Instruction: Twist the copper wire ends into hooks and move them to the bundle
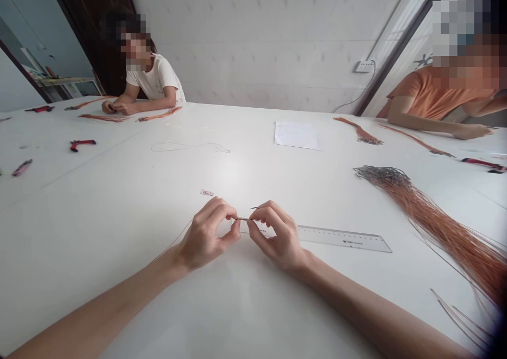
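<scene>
The left hand (208, 235) and right hand (277, 236) are close together above the white table (79, 232), with the fingertips of each pinching a thin wire (242, 219) between them. A fine length of the wire runs out past the left hand toward the lower left, and a short dark tip shows just beyond the right hand's fingers. Just past the hands lies a small pink label (206, 192), and a clear plastic ruler (340, 238) lies partly under the right hand.

To the right, a large bundle of copper-coloured wires (435, 227) spreads across the table, its dark ends gathered at the far end. A few loose wires (459, 317) lie near the bottom right corner. Farther out are a loop of fine wire (190, 147), a sheet of white paper (297, 135), and a red-handled tool (82, 144). A pink tool (21, 167) lies toward the left edge.

At the far right, a person in an orange shirt (420, 97) rests an arm on the table near two smaller orange wire bundles (396, 135). Across the table, a person in a white shirt (154, 79) has both hands (118, 107) together beside more orange wire bundles (105, 118).
</scene>
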{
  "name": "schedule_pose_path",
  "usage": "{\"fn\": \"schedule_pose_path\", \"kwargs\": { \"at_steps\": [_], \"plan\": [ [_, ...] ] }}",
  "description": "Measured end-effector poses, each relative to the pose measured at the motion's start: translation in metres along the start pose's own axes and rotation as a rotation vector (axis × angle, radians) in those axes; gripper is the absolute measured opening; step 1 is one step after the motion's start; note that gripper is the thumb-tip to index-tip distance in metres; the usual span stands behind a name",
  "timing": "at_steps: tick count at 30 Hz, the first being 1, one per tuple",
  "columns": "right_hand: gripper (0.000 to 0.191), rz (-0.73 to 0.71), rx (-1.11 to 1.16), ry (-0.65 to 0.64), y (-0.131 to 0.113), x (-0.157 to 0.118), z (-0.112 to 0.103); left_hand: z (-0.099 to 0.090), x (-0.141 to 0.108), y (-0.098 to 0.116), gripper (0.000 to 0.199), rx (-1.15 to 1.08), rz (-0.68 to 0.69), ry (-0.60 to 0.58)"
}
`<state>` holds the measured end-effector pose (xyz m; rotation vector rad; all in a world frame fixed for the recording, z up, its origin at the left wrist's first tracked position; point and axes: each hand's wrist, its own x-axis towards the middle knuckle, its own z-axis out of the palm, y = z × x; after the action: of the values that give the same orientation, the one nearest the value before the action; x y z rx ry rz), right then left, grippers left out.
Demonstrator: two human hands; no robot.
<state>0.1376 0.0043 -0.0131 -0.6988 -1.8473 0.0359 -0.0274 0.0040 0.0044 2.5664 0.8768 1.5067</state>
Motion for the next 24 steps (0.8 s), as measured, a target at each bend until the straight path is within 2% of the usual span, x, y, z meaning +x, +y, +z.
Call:
{"fn": "schedule_pose_path", "kwargs": {
  "at_steps": [24],
  "plan": [
    [0.014, -0.022, -0.003, -0.004, 0.0013, -0.0009, 0.0003, 0.0001, -0.0005, -0.0002, 0.016, 0.000, -0.001, 0.001]
  ]
}}
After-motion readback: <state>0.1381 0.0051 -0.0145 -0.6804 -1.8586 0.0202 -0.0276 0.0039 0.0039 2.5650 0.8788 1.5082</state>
